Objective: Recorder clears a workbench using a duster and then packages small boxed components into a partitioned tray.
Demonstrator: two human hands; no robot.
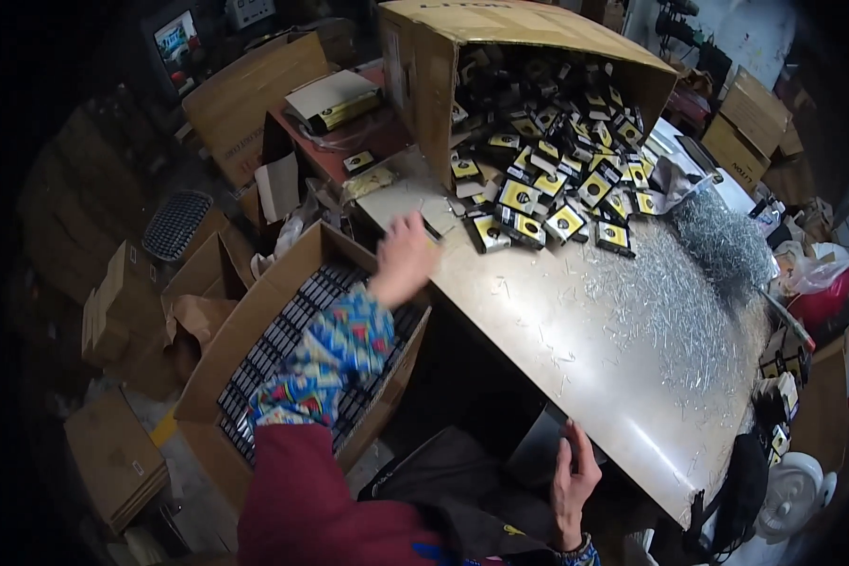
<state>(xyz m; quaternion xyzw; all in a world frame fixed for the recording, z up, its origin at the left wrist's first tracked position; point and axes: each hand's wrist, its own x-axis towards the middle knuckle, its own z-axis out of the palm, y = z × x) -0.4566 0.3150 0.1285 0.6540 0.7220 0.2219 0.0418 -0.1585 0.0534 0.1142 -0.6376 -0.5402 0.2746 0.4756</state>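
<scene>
My left hand point(406, 259), in a patterned blue sleeve, reaches past the carton to the metal tabletop's point(509, 307) left edge. Motion smears its fingers, and I cannot see whether anything is in them. A small dark flat piece point(431, 226) lies beside it. Under my left forearm stands an open carton point(198, 387) holding rows of dark small boxes point(288, 325). My right hand point(575, 481) hangs at the table's front edge, fingers stretched out, holding nothing visible. On the tabletop, several small yellow-and-black boxes point(566, 223) spill from a large carton point(424, 104) lying on its side.
A heap of thin silvery metal pins point(717, 245) spreads across the table's right side. A white fan point(790, 495) stands at the lower right. Flattened cardboard point(113, 453) is stacked on the floor at left. A red surface point(340, 141) adjoins the table at the back.
</scene>
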